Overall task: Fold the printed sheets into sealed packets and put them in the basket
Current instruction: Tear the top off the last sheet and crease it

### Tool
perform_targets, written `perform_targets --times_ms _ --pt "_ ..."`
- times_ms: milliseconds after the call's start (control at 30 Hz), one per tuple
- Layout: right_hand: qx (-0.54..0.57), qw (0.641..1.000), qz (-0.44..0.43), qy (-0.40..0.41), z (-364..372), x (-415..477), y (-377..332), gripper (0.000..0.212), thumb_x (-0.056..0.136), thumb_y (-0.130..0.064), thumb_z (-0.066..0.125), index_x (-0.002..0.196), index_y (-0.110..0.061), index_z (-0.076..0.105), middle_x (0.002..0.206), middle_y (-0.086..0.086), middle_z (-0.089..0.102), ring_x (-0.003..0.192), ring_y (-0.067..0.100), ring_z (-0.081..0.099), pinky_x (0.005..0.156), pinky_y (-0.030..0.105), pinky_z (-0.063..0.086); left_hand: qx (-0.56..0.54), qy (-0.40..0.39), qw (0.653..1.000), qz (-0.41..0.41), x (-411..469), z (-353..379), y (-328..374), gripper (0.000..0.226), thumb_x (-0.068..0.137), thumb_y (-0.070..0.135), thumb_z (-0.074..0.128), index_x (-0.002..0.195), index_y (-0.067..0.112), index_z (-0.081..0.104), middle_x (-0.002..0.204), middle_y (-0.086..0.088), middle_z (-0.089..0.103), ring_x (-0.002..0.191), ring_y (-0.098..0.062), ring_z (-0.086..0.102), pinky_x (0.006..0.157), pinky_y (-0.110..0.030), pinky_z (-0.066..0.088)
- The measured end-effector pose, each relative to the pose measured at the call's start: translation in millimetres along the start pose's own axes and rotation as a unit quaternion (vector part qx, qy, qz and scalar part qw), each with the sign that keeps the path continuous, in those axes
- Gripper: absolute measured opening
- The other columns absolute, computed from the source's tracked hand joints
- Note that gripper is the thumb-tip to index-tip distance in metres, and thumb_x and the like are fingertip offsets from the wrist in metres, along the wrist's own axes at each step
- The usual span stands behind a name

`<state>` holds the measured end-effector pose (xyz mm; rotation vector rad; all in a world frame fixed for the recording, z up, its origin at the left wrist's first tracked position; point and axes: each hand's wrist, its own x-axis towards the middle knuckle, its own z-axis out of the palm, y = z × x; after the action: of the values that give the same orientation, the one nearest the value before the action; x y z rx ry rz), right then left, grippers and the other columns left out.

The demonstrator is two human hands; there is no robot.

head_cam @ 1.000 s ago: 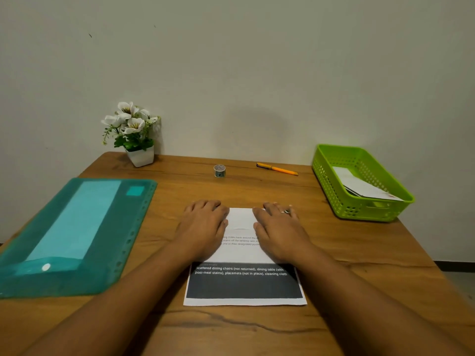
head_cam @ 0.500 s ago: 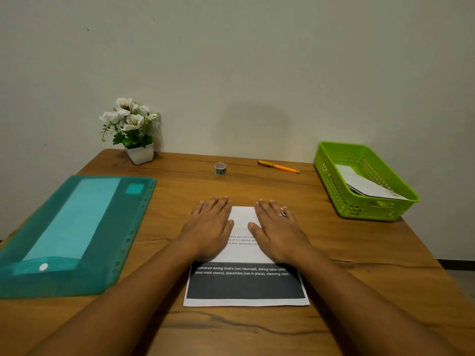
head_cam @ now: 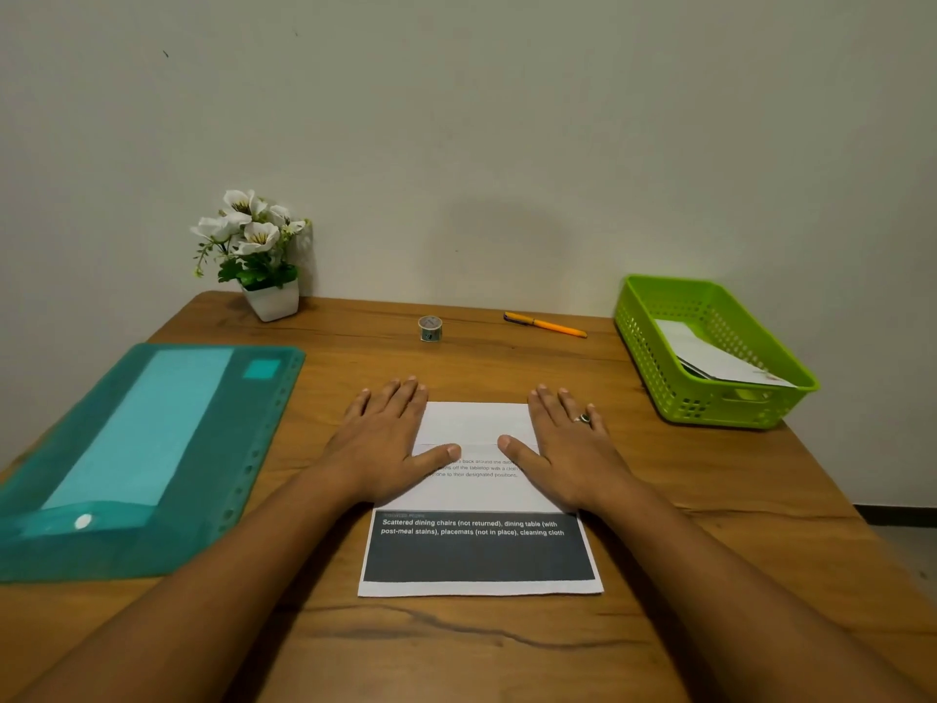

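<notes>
white printed sheet (head_cam: 476, 499) folded on wooden table (head_cam: 710, 575), both hands flat, left hand (head_cam: 380, 449), right hand (head_cam: 568, 449)

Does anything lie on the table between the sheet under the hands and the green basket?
Nothing visible: bare table separates the printed sheet from the green basket; the pen lies farther back.

Single wide-angle view from the person's head, looking forward and down, close over a brown wood-grain table (head_cam: 456, 652) filling the lower half, facing a plain pale wall (head_cam: 456, 119) across the upper half
</notes>
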<state>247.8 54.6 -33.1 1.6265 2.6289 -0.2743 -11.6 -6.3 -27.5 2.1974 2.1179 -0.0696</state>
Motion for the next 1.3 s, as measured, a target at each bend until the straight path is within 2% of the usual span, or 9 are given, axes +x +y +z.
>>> perform_targets --times_ms 367,500,633,800,900,967,1067,1200,1300 --pt "0.002 1.0 0.005 -0.014 -3.0 3.5 -2.1 0.096 0.095 -0.081 0.01 0.166 -0.019 -0.006 0.173 0.0 -0.014 0.159 0.023 -0.014 0.127 0.053 -0.008 -0.001 0.009 1.0 0.002 2.1 -0.4 -0.4 0.094 0.092 0.083 0.012 0.164 0.025 -0.003 0.172 0.001 -0.007 0.158 -0.018 -0.006 0.127 -0.047 -0.002" --pt "0.026 0.999 0.0 -0.021 -5.9 4.3 -1.5 0.104 0.089 -0.088 0.019 0.166 -0.021 -0.004 0.174 0.0 -0.012 0.16 0.024 -0.013 0.127 0.053 -0.008 -0.055 0.037 0.997 0.029 -3.3 -4.1 -2.0 0.094 0.089 0.086 0.029 0.164 0.031 0.012 0.171 0.007 0.009 0.157 -0.016 0.006 0.126 -0.046 0.002" --pt "0.048 0.998 -0.014 -0.039 -14.6 2.4 2.1 0.113 0.082 -0.093 0.035 0.166 -0.026 0.002 0.174 -0.001 -0.008 0.16 0.024 -0.008 0.127 0.053 -0.005 -0.072 0.047 0.996 0.034 -5.2 -5.5 -3.1 0.093 0.087 0.086 0.036 0.162 0.031 0.022 0.169 0.01 0.018 0.156 -0.014 0.012 0.125 -0.045 0.005" --pt "0.066 0.996 -0.03 -0.043 -23.1 -2.2 6.7 0.104 0.086 -0.086 0.046 0.166 -0.029 0.012 0.175 -0.001 0.0 0.16 0.024 -0.001 0.126 0.05 -0.002 -0.079 0.064 0.994 0.035 -6.5 -5.1 -0.6 0.085 0.092 0.079 0.039 0.16 0.03 0.028 0.168 0.01 0.022 0.154 -0.014 0.017 0.125 -0.045 0.009" --pt "0.073 0.996 -0.029 -0.035 -31.6 -1.0 7.2 0.092 0.09 -0.075 0.056 0.163 -0.029 0.025 0.173 -0.001 0.015 0.159 0.025 0.012 0.126 0.049 0.009 -0.085 0.073 0.993 0.031 -5.2 -9.4 -0.7 0.081 0.091 0.077 0.045 0.157 0.031 0.036 0.164 0.01 0.031 0.148 -0.014 0.026 0.12 -0.045 0.023" --pt "0.073 0.996 -0.032 -0.03 -39.3 2.8 9.5 0.086 0.087 -0.068 0.066 0.158 -0.029 0.036 0.167 -0.003 0.031 0.153 0.024 0.026 0.124 0.048 0.023 -0.078 0.054 0.995 0.03 1.2 -19.0 -1.6 0.081 0.087 0.077 0.053 0.153 0.033 0.04 0.158 0.01 0.037 0.141 -0.015 0.032 0.113 -0.045 0.032" --pt "0.086 0.995 -0.022 -0.055 -52.2 11.2 11.7 0.087 0.075 -0.064 0.08 0.148 -0.032 0.047 0.152 -0.005 0.048 0.141 0.023 0.041 0.115 0.049 0.039 -0.068 -0.008 0.997 0.02 13.1 -37.2 2.0 0.082 0.08 0.075 0.066 0.149 0.038 0.041 0.148 0.007 0.043 0.134 -0.018 0.037 0.11 -0.047 0.036" --pt "0.059 0.994 -0.025 -0.093 -63.8 22.0 1.8 0.088 0.07 -0.058 0.087 0.144 -0.032 0.049 0.141 -0.003 0.051 0.132 0.025 0.045 0.107 0.048 0.046 -0.068 -0.081 0.994 0.008 27.3 -53.3 7.0 0.082 0.073 0.069 0.077 0.142 0.038 0.046 0.136 0.005 0.048 0.129 -0.02 0.039 0.109 -0.051 0.04" --pt "0.064 0.991 -0.021 -0.118 -69.3 27.2 -6.6 0.091 0.075 -0.044 0.09 0.152 -0.027 0.043 0.149 0.001 0.045 0.136 0.027 0.043 0.109 0.047 0.045 -0.059 -0.114 0.992 0.011 34.5 -59.0 8.8 0.08 0.07 0.068 0.081 0.135 0.035 0.049 0.129 0.005 0.052 0.122 -0.021 0.042 0.105 -0.05 0.043"
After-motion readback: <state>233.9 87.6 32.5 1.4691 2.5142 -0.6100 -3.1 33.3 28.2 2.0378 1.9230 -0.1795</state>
